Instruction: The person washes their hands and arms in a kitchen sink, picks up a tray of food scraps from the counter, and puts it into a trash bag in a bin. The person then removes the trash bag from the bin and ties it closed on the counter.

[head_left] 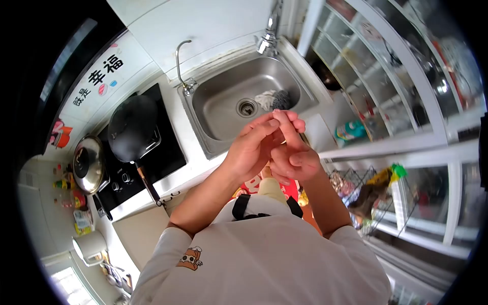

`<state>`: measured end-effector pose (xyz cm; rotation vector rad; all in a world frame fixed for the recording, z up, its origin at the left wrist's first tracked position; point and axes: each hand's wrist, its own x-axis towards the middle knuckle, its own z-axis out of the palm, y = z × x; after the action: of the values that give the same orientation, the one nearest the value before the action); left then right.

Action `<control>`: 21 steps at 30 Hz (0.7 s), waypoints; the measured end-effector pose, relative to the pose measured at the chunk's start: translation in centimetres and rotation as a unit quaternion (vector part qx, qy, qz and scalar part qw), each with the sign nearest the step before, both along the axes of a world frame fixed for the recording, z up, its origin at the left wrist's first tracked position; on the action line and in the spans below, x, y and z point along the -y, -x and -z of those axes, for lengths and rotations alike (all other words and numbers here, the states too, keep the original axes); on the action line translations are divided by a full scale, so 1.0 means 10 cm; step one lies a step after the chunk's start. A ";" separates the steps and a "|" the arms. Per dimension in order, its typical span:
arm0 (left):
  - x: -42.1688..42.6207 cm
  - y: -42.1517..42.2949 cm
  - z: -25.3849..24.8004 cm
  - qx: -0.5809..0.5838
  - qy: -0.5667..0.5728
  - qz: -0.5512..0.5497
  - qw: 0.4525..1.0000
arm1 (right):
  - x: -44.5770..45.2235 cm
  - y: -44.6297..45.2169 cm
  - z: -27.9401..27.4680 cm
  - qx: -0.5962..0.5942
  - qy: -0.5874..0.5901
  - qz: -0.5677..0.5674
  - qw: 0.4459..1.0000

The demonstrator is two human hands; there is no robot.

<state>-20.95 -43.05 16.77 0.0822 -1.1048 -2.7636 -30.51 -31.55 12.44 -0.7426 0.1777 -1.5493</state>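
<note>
Both hands meet in front of the sink's near edge. My left hand (252,151) has its fingers bent and pressed together, with the thumb against the fingertips of the other hand. My right hand (296,156) has one finger stretched toward the left fingertips, while other fingers curl inward. Anything between the fingers is hidden or too small to name. Beyond them lies the steel sink (218,104), with a white cloth-like item (265,100) and a dark grey scrubber (280,100) beside the drain (247,107).
A black wok (133,127) sits on the cooktop (170,137) at the left, beside a metal lid (87,163). Two faucets (268,43) (188,85) stand behind the sink. A white-framed glass door (442,127) and a wire rack (366,190) are at the right.
</note>
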 end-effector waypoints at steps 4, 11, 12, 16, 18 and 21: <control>0.37 0.51 0.06 0.034 -0.009 -0.063 0.997 | 0.54 0.53 0.17 0.076 0.027 -0.081 0.993; 0.97 1.11 0.99 0.194 -0.069 -0.183 0.961 | 1.34 1.48 0.74 0.053 -0.260 0.027 0.964; 1.00 1.08 1.31 0.254 -0.089 -0.205 0.941 | 1.48 1.66 0.99 0.008 -0.305 0.120 0.945; 0.97 0.91 1.89 0.325 -0.139 -0.225 0.908 | 2.13 2.42 1.57 -0.205 -0.316 0.348 0.858; 0.92 0.92 2.05 0.329 -0.136 -0.217 0.909 | 2.45 2.50 1.38 -0.177 -0.339 0.338 0.860; 0.92 0.98 2.14 0.345 -0.137 -0.203 0.906 | 3.09 2.65 1.57 -0.479 -0.264 0.366 0.753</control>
<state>-30.72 -52.30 -4.65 1.2504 -0.6723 -2.5051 -56.98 -62.45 -3.22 -0.9948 1.7882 -1.5314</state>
